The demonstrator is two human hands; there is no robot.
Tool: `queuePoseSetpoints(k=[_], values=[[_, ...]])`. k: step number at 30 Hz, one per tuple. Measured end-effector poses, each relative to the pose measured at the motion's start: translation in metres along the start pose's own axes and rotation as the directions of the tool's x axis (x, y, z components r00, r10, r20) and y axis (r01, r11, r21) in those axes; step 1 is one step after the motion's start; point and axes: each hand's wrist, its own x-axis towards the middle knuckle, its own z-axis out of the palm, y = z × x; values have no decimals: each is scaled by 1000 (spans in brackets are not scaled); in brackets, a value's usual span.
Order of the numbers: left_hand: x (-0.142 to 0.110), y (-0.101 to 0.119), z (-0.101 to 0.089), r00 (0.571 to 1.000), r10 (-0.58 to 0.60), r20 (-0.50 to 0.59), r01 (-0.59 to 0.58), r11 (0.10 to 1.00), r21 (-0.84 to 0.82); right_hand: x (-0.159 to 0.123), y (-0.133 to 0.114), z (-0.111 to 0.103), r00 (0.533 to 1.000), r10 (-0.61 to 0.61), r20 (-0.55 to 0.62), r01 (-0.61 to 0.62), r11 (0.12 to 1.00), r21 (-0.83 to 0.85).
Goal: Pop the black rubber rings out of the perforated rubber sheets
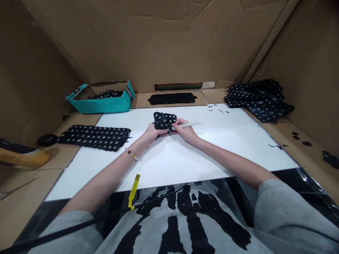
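The person's left hand [155, 132] and right hand [185, 131] work close together over the middle of a white board [212, 153]. The left hand curls around the near edge of a small piece of black cloth with white dots [164, 120], gripping it between thumb and fingers, and the piece sits bunched up just above the board. The right hand pinches a white stick [191, 124], shaped like a pen, with its tip pressed in at the cloth's right edge; the exact contact is hidden by the fingers. Around them, much of the same dotted cloth lies in separate lots: a flat stack [94, 137] on the left of the board, a long dark strip [172, 98] on the cardboard beyond it, some pieces in a teal box [106, 94], and a larger loose heap [256, 100] at the far right. Small black scraps [215, 109] lie on the board's far corner, with more [299, 137] on the cardboard to the right. Which lot has been handled and which has not, the view does not settle.
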Motion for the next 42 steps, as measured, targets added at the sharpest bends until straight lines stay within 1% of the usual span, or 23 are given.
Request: queuePoseSetpoints(k=[4,7,11,13,16,18,20,21,23,26,31,35,38,40,42], values=[[-1,1,-2,1000,-19,16,19,1000,8,-5,-4,2,992,-122,-12,117,975,-191],[1,0,-4,999,-23,22,22,999,44,-6,-5,3,990,-141,-29,132,970,-204],[5,3,-10,999,-1,52,-5,993,116,1,1,-1,996,-67,-60,60,993,-99],[5,6,-12,997,-19,79,5,986,165,6,3,-4,996,-21,-90,18,999,-26],[4,11,-14,997,-52,59,40,979,200,10,2,-6,992,51,-113,-41,995,89],[5,12,-13,998,-60,10,57,980,192,10,-2,-7,989,127,-73,-110,973,202],[6,11,-11,998,-61,-28,65,981,183,10,-7,-7,979,203,-5,-190,924,331],[6,11,-10,997,-59,-40,65,982,179,9,-9,-7,974,226,26,-219,899,378],[7,9,-9,997,-43,-57,51,986,158,8,-10,-7,968,244,59,-246,876,414],[5,6,-6,999,0,-44,5,993,119,6,-8,-5,971,235,44,-233,894,382],[1,4,-2,999,32,2,-32,991,127,4,-4,-2,986,167,-26,-148,928,341],[-1,4,-1,999,41,-3,-40,996,82,5,-1,0,986,165,-3,-157,941,299],[-1,3,-1,999,52,5,-52,997,61,5,2,1,991,131,-18,-122,956,267],[-1,1,-1,998,57,3,-57,998,39,3,4,2,996,86,-34,-77,976,205],[0,0,0,998,54,-12,-54,998,19,1,3,3,999,5,-50,-2,998,65]])
